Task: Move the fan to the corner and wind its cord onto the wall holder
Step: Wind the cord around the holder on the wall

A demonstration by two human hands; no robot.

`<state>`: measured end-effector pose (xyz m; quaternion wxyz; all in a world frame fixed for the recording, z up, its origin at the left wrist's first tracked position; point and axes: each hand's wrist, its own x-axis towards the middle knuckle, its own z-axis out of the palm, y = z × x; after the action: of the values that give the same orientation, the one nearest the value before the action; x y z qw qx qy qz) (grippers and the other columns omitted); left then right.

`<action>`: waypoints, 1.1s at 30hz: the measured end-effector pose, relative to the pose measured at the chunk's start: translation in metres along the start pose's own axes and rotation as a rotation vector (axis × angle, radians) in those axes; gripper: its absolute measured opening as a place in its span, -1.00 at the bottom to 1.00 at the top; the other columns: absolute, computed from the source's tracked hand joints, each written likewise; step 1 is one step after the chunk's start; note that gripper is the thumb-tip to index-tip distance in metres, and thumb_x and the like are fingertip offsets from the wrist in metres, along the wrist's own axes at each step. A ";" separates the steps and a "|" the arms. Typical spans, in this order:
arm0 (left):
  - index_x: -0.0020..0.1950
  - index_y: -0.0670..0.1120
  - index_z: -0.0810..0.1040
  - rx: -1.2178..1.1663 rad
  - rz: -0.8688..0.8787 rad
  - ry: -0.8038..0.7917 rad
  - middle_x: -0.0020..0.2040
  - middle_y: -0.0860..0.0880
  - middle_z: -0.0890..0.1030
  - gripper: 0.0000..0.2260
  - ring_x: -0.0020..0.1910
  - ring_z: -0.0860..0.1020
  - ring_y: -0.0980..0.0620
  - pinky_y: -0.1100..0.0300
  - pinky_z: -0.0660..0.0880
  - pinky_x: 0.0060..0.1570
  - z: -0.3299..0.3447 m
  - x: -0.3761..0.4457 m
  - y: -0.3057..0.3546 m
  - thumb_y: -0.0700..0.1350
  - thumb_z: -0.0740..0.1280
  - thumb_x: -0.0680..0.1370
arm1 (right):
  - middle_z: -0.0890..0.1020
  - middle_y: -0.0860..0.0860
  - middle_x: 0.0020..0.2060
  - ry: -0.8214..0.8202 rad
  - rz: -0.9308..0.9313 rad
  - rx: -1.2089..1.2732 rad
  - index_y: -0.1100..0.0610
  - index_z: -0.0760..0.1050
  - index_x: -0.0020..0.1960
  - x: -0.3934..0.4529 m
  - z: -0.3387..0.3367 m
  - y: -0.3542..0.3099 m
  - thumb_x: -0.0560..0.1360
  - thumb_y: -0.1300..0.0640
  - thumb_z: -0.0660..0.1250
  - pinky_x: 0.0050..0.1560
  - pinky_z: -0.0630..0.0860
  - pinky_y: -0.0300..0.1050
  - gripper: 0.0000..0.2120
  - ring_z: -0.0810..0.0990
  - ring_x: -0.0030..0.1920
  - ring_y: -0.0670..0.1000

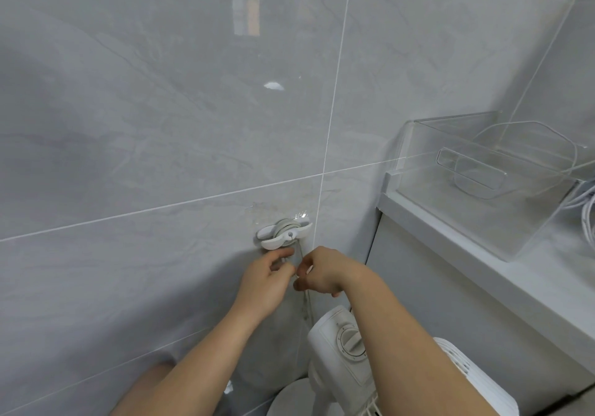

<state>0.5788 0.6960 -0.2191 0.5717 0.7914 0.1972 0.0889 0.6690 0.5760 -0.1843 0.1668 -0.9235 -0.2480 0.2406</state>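
Grey marble-look tile wall (145, 126) fills most of the view, glossy, thin white grout lines, a window reflection near the top. White wall holder (283, 233) is stuck on the tile just left of a vertical grout line, with several turns of grey cord (307, 303) already wrapped around it; a length of cord hangs down from it toward the fan. Both hands are close together just below the holder. Left hand (265, 282) has fingers curled, pinching the cord, index finger reaching up near the holder's lower edge. Right hand (318, 272) also has curled fingers pinching the cord, touching or nearly touching the left. White fan (341, 351) stands low in the corner, right below the hands, between the tile wall and a grey cabinet side (450, 303); its control knob faces up, round base visible below, grille partly hidden by the right forearm. On the pale counter ledge (450, 232) to the right sits a clear plastic bin (483, 171); white cables (587, 203) lie at the far right edge.
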 end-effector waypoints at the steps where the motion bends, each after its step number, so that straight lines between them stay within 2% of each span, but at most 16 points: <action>1: 0.26 0.15 0.62 -0.022 0.008 -0.007 0.10 0.10 0.66 -0.53 0.06 0.56 0.30 0.42 0.39 -0.05 0.001 -0.002 0.001 0.05 0.27 0.35 | 0.66 0.07 0.11 0.014 0.011 -0.019 0.12 0.65 0.23 0.000 -0.001 0.000 0.52 -0.01 0.47 0.06 0.62 -0.02 -0.67 0.58 0.00 0.07; 4: 0.27 0.16 0.61 -0.095 0.014 -0.023 0.08 0.15 0.66 -0.64 0.04 0.55 0.37 0.43 0.38 -0.03 0.004 -0.006 0.001 -0.02 0.33 0.48 | 0.70 0.09 0.08 0.082 0.058 -0.053 0.13 0.66 0.15 0.001 -0.003 0.001 0.49 -0.09 0.47 0.10 0.65 0.02 -0.65 0.63 -0.04 0.10; 8: 0.27 0.20 0.60 -0.183 -0.007 -0.041 -0.02 0.13 0.73 -0.56 0.08 0.61 0.32 0.30 0.45 0.14 0.008 -0.012 -0.001 0.05 0.34 0.39 | 0.70 0.06 0.12 0.103 0.034 -0.037 0.03 0.66 0.20 -0.001 0.001 0.002 0.50 -0.10 0.46 0.18 0.63 0.03 -0.66 0.67 0.12 0.11; 10: 0.28 0.19 0.61 -0.210 0.009 -0.050 -0.05 0.23 0.72 -0.62 0.05 0.60 0.37 0.27 0.46 0.19 0.008 -0.010 -0.003 0.03 0.38 0.46 | 0.70 0.06 0.08 0.102 0.017 -0.041 0.03 0.67 0.16 0.000 0.003 0.003 0.56 -0.10 0.40 0.15 0.60 0.01 -0.72 0.66 0.13 0.11; 13: 0.28 0.19 0.62 -0.214 0.066 -0.039 0.01 0.29 0.69 -0.66 0.04 0.57 0.44 0.27 0.47 0.21 0.005 -0.006 -0.005 0.05 0.37 0.49 | 0.69 0.04 -0.07 0.105 0.018 -0.013 0.03 0.61 -0.11 0.001 -0.001 0.005 0.61 -0.10 0.29 0.00 0.54 -0.05 -0.74 0.64 0.00 0.09; 15: 0.28 0.21 0.60 -0.155 0.132 -0.022 0.14 0.24 0.66 -0.66 0.13 0.57 0.35 0.30 0.47 0.16 0.005 -0.008 -0.010 0.04 0.38 0.51 | 0.74 0.01 -0.09 0.123 0.025 0.033 0.01 0.53 -0.22 0.002 -0.006 0.008 0.63 -0.14 0.26 0.02 0.57 -0.04 -0.66 0.67 -0.05 0.07; 17: 0.26 0.22 0.58 -0.088 0.237 -0.003 0.16 0.25 0.63 -0.68 0.18 0.55 0.26 0.34 0.45 0.07 0.008 -0.014 -0.018 -0.09 0.40 0.55 | 0.76 -0.01 -0.20 0.133 0.038 0.084 0.03 0.52 -0.25 0.002 -0.007 0.012 0.63 -0.18 0.27 0.00 0.60 -0.04 -0.62 0.69 -0.17 0.01; 18: 0.22 0.22 0.58 -0.059 0.307 0.023 0.13 0.24 0.63 -0.69 0.15 0.57 0.23 0.30 0.47 0.04 0.009 -0.016 -0.021 -0.13 0.39 0.55 | 0.75 0.00 -0.25 0.137 0.042 0.105 0.06 0.53 -0.24 0.002 -0.008 0.012 0.61 -0.20 0.29 -0.03 0.61 -0.04 -0.60 0.68 -0.25 -0.01; 20: 0.11 0.18 0.61 0.003 0.424 0.112 -0.05 0.21 0.66 -0.79 -0.11 0.62 0.16 0.16 0.55 -0.12 0.010 -0.018 -0.019 -0.07 0.37 0.52 | 0.70 0.03 -0.30 0.142 0.049 0.133 0.08 0.56 -0.24 0.004 -0.015 0.014 0.59 -0.21 0.34 -0.12 0.57 -0.06 -0.59 0.62 -0.30 0.01; 22: -0.03 0.12 0.64 0.084 0.536 0.262 -0.34 0.12 0.60 -0.89 -0.38 0.54 0.10 0.10 0.52 -0.35 0.006 -0.018 -0.008 -0.01 0.33 0.50 | 0.61 0.03 -0.29 0.105 0.026 0.163 -0.03 0.58 -0.36 0.001 -0.024 0.013 0.58 -0.19 0.36 -0.18 0.48 -0.11 -0.59 0.55 -0.29 0.02; 24: -0.10 0.08 0.64 0.100 0.639 0.347 -0.43 0.10 0.55 -0.90 -0.46 0.48 0.12 0.13 0.47 -0.42 0.001 -0.015 0.009 -0.02 0.33 0.50 | 0.55 -0.01 -0.29 0.045 0.008 0.224 -0.16 0.55 -0.54 -0.002 -0.028 0.013 0.61 -0.12 0.35 -0.21 0.43 -0.17 -0.48 0.51 -0.26 -0.01; 26: -0.12 0.02 0.65 0.079 0.754 0.386 -0.34 0.14 0.59 -0.91 -0.36 0.52 0.18 0.21 0.47 -0.32 -0.003 -0.013 0.020 -0.09 0.35 0.50 | 0.49 -0.04 -0.30 0.021 0.018 0.287 -0.18 0.54 -0.57 -0.005 -0.027 0.013 0.65 -0.05 0.30 -0.22 0.39 -0.23 -0.42 0.47 -0.27 -0.05; 28: -0.11 -0.07 0.64 0.053 0.836 0.403 -0.20 0.12 0.62 -0.92 -0.18 0.60 0.09 0.15 0.51 -0.15 -0.002 -0.008 0.018 -0.19 0.35 0.50 | 0.49 -0.05 -0.29 0.050 0.032 0.302 -0.13 0.58 -0.49 -0.003 -0.025 0.015 0.66 0.00 0.27 -0.21 0.37 -0.23 -0.47 0.45 -0.28 -0.07; 31: -0.06 -0.13 0.65 -0.008 0.801 0.394 0.02 0.00 0.59 -0.90 0.09 0.60 0.00 0.13 0.49 0.11 0.005 -0.006 -0.004 -0.25 0.35 0.50 | 0.51 -0.05 -0.31 0.132 0.047 0.276 -0.06 0.58 -0.25 0.004 -0.023 0.015 0.67 -0.01 0.26 -0.25 0.36 -0.19 -0.67 0.45 -0.33 -0.08; 33: 0.00 -0.14 0.66 -0.024 0.771 0.403 0.12 -0.03 0.56 -0.85 0.19 0.56 0.06 0.23 0.43 0.19 0.010 -0.010 -0.016 -0.20 0.32 0.50 | 0.48 -0.06 -0.36 0.190 0.053 0.270 -0.01 0.54 -0.24 0.009 -0.022 0.015 0.66 -0.03 0.27 -0.32 0.33 -0.18 -0.69 0.43 -0.38 -0.07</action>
<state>0.5705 0.6875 -0.2363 0.4560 0.7674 -0.0063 0.4507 0.6930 0.5644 -0.1757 0.3056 -0.9175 -0.1720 0.1874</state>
